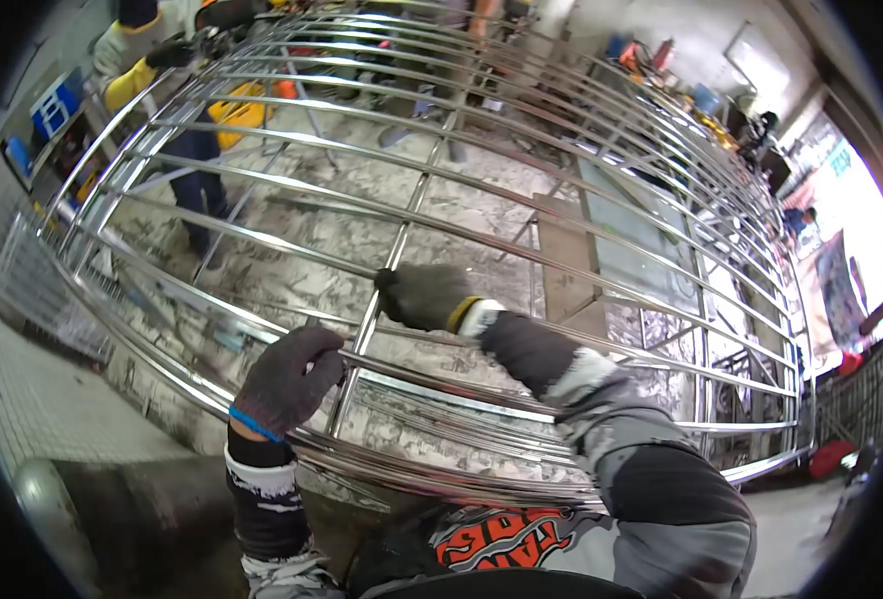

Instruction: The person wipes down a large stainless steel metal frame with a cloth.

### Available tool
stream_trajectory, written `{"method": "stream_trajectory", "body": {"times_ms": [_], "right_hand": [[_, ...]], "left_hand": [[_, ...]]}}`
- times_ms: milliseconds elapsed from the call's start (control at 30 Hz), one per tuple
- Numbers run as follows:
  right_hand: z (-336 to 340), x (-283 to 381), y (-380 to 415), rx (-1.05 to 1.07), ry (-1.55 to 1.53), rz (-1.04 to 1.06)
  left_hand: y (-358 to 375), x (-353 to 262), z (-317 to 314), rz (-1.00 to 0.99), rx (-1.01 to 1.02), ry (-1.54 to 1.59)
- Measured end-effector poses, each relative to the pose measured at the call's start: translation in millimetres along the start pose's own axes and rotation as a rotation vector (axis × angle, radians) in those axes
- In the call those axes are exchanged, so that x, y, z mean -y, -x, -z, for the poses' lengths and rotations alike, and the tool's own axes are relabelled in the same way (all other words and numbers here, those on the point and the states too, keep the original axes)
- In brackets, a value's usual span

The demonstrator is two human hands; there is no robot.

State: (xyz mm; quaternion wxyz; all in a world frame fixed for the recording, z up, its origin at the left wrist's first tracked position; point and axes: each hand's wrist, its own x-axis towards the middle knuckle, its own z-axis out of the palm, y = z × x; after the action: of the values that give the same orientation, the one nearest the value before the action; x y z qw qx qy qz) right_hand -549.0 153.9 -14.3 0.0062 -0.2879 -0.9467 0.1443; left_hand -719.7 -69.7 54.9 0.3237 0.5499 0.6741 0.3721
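Observation:
A large frame of shiny metal tubes (pixel 402 215) spreads out in front of me, with long rails crossed by a few bars. My left hand (pixel 290 381), in a dark grey glove with a blue cuff, is curled over a near rail beside a crossbar (pixel 367 324). Farther along that crossbar, my right hand (pixel 427 298), in a grey glove with a yellow cuff, is closed in a fist. Its fingertips meet the bar near a joint. What they pinch there, if anything, is hidden.
At the far left, a person (pixel 147 60) in dark gloves stands by the frame's end. A yellow case (pixel 237 115) lies behind the rails. Flat panels (pixel 636 230) show beneath the frame on the right. A large dark cylinder (pixel 132 504) is at lower left.

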Motion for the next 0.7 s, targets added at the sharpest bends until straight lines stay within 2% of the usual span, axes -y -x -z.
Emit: {"method": "stream_trajectory", "body": {"times_ms": [33, 100, 167, 200, 233, 267, 300, 333, 367, 400, 467, 567, 633, 700], "right_hand": [[-9, 5, -12, -0.109, 0.027, 0.155], [4, 13, -9, 0.068, -0.089, -0.151], [0, -11, 25, 0.003, -0.052, -0.249], [-3, -30, 50, -0.024, -0.004, -0.234], [-3, -52, 83, -0.043, 0.047, -0.228], [1, -72, 121, -0.036, 0.121, -0.231], [3, -93, 155, -0.039, 0.133, -0.308], [3, -113, 188, -0.069, 0.137, -0.340], [1, -134, 214, -0.098, 0.138, -0.355], [7, -154, 245, -0.122, 0.159, -0.297], [26, -174, 303, 0.010, 0.291, -0.416], [22, -237, 381, 0.031, 0.383, -0.405], [28, -266, 431, -0.013, 0.336, -0.579], [37, -296, 480, 0.007, 0.407, -0.671]], "left_hand": [[-1, -3, 3, -0.021, 0.001, 0.024], [3, -4, 4, -0.059, -0.039, -0.021], [9, 10, 4, -0.079, -0.082, -0.111], [11, 10, 8, -0.140, -0.102, -0.236], [8, 22, 10, -0.044, -0.051, -0.111], [8, 47, 9, -0.019, -0.092, -0.111], [8, 41, 15, -0.032, -0.038, -0.141], [9, 17, 18, 0.088, 0.016, -0.115], [6, 49, 20, 0.055, -0.012, -0.124], [2, 53, 23, 0.073, 0.014, -0.095], [0, 61, 27, 0.086, 0.033, -0.082], [0, 65, 27, 0.067, -0.111, -0.045], [-4, 58, 32, 0.167, -0.035, 0.101], [-8, 80, 37, 0.192, -0.094, 0.049]]}}
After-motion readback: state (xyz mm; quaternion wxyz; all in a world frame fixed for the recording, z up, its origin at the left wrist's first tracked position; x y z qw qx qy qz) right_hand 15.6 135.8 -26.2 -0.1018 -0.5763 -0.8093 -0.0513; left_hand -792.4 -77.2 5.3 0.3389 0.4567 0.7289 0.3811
